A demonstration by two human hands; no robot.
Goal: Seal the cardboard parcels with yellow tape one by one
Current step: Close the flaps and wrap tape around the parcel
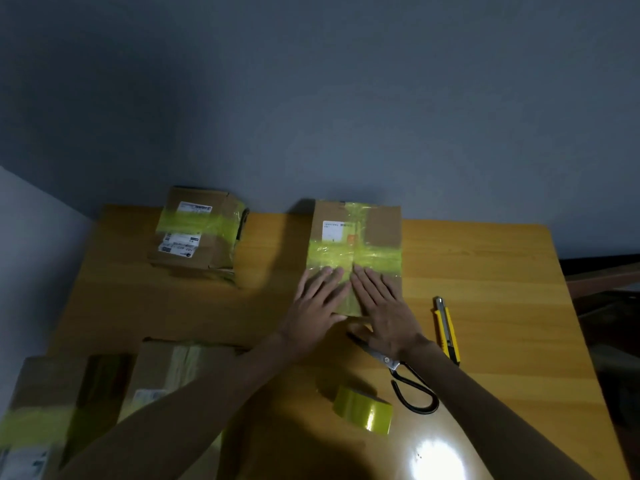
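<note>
A wooden table (485, 271) lies under the left hand (313, 303) and right hand (384, 306); a dim blue-grey wall (311, 98) rises beyond them, and glare (436, 459) shines nearer.

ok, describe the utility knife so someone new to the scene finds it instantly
Start at the wooden table; on its right half, just right of the right hand, lies the utility knife. It is a slim yellow-and-black bar with a metal tip, unlike the black-handled scissors beside it and the yellow tape roll nearer the person.
</note>
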